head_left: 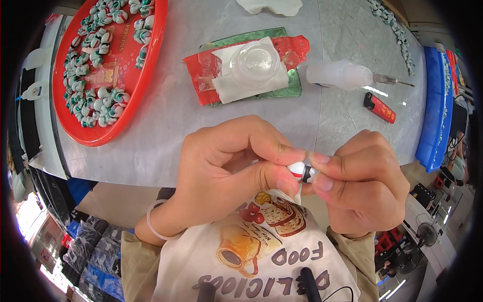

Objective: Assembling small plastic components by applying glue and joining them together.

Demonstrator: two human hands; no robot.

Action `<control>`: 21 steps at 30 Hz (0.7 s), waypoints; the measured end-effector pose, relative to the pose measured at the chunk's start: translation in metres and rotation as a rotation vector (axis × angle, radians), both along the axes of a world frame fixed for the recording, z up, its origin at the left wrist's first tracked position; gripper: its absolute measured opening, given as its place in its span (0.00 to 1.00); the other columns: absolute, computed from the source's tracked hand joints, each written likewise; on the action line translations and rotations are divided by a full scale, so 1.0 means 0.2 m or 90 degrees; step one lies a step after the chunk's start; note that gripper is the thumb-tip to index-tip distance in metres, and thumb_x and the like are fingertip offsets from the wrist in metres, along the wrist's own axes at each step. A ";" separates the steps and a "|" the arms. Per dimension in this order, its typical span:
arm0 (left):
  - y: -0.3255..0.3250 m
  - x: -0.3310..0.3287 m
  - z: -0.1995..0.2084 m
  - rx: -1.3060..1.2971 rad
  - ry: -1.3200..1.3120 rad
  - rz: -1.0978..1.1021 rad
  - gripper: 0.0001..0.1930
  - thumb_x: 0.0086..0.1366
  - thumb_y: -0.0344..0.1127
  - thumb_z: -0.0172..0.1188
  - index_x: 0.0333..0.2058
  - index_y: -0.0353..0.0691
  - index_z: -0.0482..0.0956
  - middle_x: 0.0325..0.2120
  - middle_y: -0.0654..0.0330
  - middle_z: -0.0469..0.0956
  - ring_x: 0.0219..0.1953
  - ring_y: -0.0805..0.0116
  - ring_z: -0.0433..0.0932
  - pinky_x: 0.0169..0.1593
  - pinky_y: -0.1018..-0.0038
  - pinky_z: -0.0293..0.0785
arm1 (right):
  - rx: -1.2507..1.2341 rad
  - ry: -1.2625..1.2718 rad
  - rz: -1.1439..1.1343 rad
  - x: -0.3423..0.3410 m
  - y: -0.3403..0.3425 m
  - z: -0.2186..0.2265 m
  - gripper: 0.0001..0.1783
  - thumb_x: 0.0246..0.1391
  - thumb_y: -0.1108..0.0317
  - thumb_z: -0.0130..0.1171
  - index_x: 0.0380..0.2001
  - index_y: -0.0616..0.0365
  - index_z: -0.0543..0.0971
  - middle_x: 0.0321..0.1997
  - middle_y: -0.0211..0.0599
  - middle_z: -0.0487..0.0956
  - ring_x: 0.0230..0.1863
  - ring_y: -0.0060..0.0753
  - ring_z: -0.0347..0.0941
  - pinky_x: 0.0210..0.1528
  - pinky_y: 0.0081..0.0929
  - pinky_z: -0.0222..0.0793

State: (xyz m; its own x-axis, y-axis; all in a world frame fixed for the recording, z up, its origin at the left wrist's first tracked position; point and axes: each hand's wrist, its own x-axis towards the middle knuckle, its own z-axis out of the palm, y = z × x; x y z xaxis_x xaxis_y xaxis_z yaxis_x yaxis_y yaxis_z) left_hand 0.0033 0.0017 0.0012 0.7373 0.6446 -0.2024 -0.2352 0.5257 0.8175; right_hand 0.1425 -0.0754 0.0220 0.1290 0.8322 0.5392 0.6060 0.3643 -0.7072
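In front of my chest, both hands meet over a small toy-like figure part, white and rounded with a red band and a dark zigzag band. My left hand pinches its white rounded side between thumb and index finger. The opposite end, near the dark band, sits between the thumb and fingers of my right hand. Fingertips cover much of the piece, so its full shape is hidden. At the far left, a red oval tray bears many similar white, green and red pieces.
Beyond my hands, a clear round dish stands on folded white paper over red and green sheets. Right of it lie a translucent needle-tipped bottle and a red lighter. A blue bin flanks the table's right edge.
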 end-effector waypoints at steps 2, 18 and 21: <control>0.00 0.00 0.00 0.005 0.000 0.002 0.07 0.46 0.25 0.62 0.24 0.33 0.72 0.22 0.53 0.73 0.22 0.75 0.71 0.24 0.84 0.67 | -0.001 0.011 -0.007 -0.01 0.00 -0.01 0.10 0.26 0.78 0.61 0.15 0.61 0.69 0.23 0.41 0.74 0.16 0.23 0.62 0.15 0.17 0.54; 0.00 0.00 0.00 -0.029 0.000 -0.007 0.10 0.46 0.29 0.63 0.25 0.32 0.72 0.23 0.53 0.74 0.24 0.74 0.72 0.26 0.83 0.68 | -0.010 0.011 -0.011 0.00 0.00 0.00 0.09 0.27 0.80 0.60 0.13 0.62 0.69 0.22 0.41 0.73 0.16 0.25 0.63 0.15 0.18 0.56; 0.01 -0.01 0.00 0.005 0.002 -0.011 0.10 0.48 0.28 0.62 0.28 0.31 0.71 0.26 0.52 0.74 0.25 0.73 0.73 0.28 0.81 0.69 | -0.004 0.004 -0.029 -0.01 0.02 -0.01 0.09 0.28 0.80 0.60 0.15 0.61 0.70 0.22 0.40 0.74 0.17 0.26 0.64 0.16 0.18 0.56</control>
